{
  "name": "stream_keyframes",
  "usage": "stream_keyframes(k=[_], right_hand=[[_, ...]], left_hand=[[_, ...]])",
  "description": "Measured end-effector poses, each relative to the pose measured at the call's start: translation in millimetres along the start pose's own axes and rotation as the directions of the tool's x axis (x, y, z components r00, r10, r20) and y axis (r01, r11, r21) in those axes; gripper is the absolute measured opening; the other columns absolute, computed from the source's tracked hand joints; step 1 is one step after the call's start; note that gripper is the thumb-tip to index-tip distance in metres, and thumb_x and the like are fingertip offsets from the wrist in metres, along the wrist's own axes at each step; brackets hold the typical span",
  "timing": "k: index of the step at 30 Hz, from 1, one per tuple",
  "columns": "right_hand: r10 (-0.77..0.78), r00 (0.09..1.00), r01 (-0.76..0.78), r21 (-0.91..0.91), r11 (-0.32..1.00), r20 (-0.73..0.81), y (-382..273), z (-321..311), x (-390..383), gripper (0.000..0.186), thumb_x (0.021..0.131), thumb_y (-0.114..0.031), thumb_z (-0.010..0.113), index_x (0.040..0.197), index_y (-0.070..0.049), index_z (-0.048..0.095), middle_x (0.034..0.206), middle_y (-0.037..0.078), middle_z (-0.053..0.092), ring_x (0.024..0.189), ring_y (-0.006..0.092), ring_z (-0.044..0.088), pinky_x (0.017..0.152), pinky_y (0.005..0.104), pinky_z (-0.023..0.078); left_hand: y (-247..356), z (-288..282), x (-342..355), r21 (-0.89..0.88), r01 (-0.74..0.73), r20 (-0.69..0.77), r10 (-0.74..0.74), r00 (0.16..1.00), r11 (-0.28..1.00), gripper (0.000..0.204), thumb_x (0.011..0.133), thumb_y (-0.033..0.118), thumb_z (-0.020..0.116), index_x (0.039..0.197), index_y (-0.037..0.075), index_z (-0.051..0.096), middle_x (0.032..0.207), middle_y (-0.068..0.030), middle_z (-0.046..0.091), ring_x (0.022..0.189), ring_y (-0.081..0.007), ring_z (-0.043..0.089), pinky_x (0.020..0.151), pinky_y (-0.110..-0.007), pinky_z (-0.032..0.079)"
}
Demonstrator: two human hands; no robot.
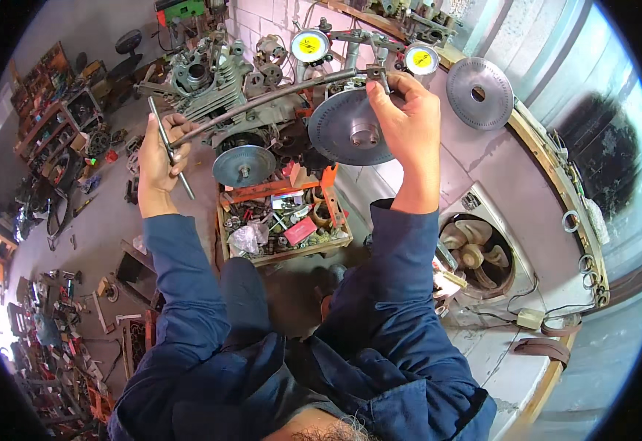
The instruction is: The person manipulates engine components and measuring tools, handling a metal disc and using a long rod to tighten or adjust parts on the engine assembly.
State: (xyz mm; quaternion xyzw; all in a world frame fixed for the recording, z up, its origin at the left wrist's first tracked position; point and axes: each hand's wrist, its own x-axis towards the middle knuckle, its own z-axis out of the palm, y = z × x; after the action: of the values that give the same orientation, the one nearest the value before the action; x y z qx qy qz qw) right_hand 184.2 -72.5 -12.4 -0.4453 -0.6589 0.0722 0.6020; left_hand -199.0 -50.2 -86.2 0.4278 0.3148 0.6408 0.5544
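Note:
A long metal T-handle rod point(273, 95) spans the space between my two hands, tilted up toward the right. My left hand point(163, 158) is closed around its left end, where a thin crossbar point(161, 132) passes through. My right hand point(415, 132) pinches the small metal head point(376, 72) at the other end between thumb and fingers. Just below that head is a large grey notched disc point(336, 132), partly behind my right hand. A smaller disc point(244, 167) sits lower left of it, below the rod. Two dial gauges with yellow faces point(310, 45) stand behind the rod.
A finned engine part point(207, 77) stands behind my left hand. Below the discs is a wooden crate point(299, 256) full of small tools and parts. Another notched disc point(480, 94) lies at right, above a fan point(474, 253). Loose parts point(53, 338) crowd the left floor.

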Motion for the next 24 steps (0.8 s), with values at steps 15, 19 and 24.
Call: stream_keyframes(k=[15, 19, 24], right_hand=[[0.004, 0.996, -0.008, 0.043, 0.999, 0.091, 1.8, -10.6, 2.9, 0.023, 0.091, -0.018, 0.077, 0.099, 0.004, 0.073, 0.084, 0.007, 0.072, 0.073, 0.0099, 0.064, 0.069, 0.0287, 0.053], [0.023, 0.997, -0.027, 0.05, 0.998, 0.075, 3.4, -6.9, 3.2, 0.023, 0.091, -0.019, 0.076, 0.099, 0.003, 0.074, 0.082, 0.007, 0.072, 0.072, 0.01, 0.064, 0.068, 0.0292, 0.052], [0.058, 0.996, -0.062, 0.052, 0.997, 0.074, 4.2, -6.5, 2.6, 0.024, 0.092, -0.02, 0.076, 0.101, 0.002, 0.074, 0.08, 0.007, 0.073, 0.072, 0.0099, 0.064, 0.066, 0.029, 0.052]], left_hand=[[-10.8, -1.9, 7.1, -0.137, -0.111, 0.026, 0.116, 0.993, 0.984, 0.046, 0.11, 0.052, 0.037, 0.104, 0.01, 0.055, 0.094, -0.0141, 0.065, 0.048, -0.0061, 0.039, 0.034, -0.017, 0.027], [-11.5, -7.1, 8.6, -0.142, -0.111, 0.051, 0.119, 0.992, 0.984, 0.047, 0.11, 0.052, 0.035, 0.105, 0.009, 0.054, 0.094, -0.0168, 0.065, 0.05, -0.0084, 0.044, 0.035, -0.018, 0.03], [-15.4, -1.4, 7.4, -0.117, -0.122, 0.001, 0.123, 0.992, 0.986, 0.045, 0.109, 0.051, 0.04, 0.105, 0.01, 0.057, 0.095, -0.013, 0.066, 0.061, -0.0122, 0.053, 0.046, -0.021, 0.04]])
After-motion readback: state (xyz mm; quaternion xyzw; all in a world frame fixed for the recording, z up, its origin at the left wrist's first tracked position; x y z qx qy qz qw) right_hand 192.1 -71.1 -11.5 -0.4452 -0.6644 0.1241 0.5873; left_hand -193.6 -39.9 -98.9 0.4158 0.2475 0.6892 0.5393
